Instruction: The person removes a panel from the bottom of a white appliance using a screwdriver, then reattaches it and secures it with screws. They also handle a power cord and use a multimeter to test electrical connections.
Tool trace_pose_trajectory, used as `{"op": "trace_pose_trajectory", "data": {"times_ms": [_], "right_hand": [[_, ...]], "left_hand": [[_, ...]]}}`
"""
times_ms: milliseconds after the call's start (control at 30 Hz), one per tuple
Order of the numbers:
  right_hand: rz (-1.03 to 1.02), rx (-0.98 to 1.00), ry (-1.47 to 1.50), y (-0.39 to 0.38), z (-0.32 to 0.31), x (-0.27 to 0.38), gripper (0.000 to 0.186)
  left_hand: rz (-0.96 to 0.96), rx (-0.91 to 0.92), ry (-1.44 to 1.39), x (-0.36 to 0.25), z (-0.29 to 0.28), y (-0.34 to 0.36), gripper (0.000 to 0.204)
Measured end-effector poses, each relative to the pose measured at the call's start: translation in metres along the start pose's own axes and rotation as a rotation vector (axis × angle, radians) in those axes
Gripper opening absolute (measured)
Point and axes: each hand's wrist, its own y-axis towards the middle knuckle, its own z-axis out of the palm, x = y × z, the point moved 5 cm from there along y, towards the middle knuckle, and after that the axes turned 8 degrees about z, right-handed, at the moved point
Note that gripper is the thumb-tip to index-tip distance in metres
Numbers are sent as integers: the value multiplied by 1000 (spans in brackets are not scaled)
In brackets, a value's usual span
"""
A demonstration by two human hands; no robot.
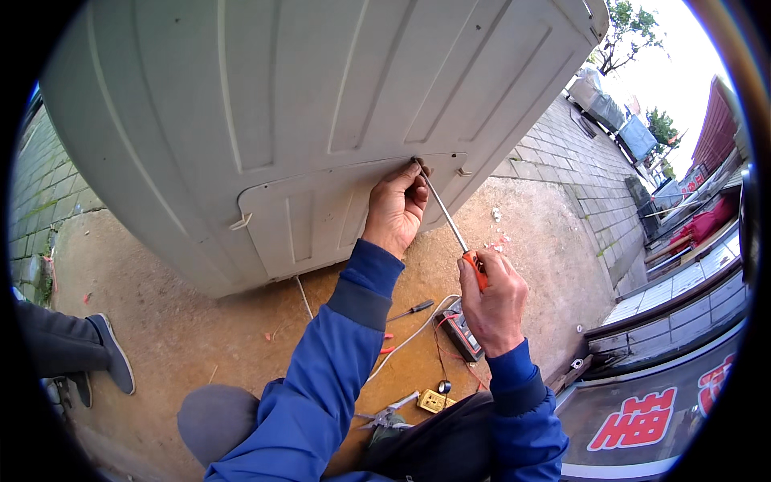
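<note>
A large off-white metal cabinet (193, 120) with pressed ridges stands before me, and a smaller access panel (301, 221) is set in its lower part. My right hand (496, 301) is closed round the orange-red handle of a long screwdriver (446, 210). Its shaft slants up and left to the panel's upper edge. There my left hand (396, 210) pinches at the shaft's tip, against the panel. Fingers hide the tip, and whether a screw sits there I cannot tell. Small pale tabs (241, 222) stick out at the panel's sides.
On the ground below lie another screwdriver (412, 310), a meter (462, 333) with leads, pliers (385, 418), a yellow socket block (434, 401) and a white cable (377, 365). Someone's shoe (112, 353) is at left. A sign board (642, 426) is at lower right.
</note>
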Motion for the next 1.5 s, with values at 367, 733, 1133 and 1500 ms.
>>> {"op": "trace_pose_trajectory", "data": {"times_ms": [367, 733, 1133, 1500], "right_hand": [[382, 260, 455, -1, 1, 1, 34], [241, 175, -13, -27, -23, -24, 32], [115, 225, -177, -55, -37, -7, 29], [23, 221, -212, -65, -42, 0, 29]], "left_hand": [[-63, 16, -3, -5, -7, -2, 9], [-72, -40, 108, -9, -71, -60, 19], [-161, -171, 252, -2, -113, -97, 22], [0, -36, 106, -34, -86, -96, 20]]}}
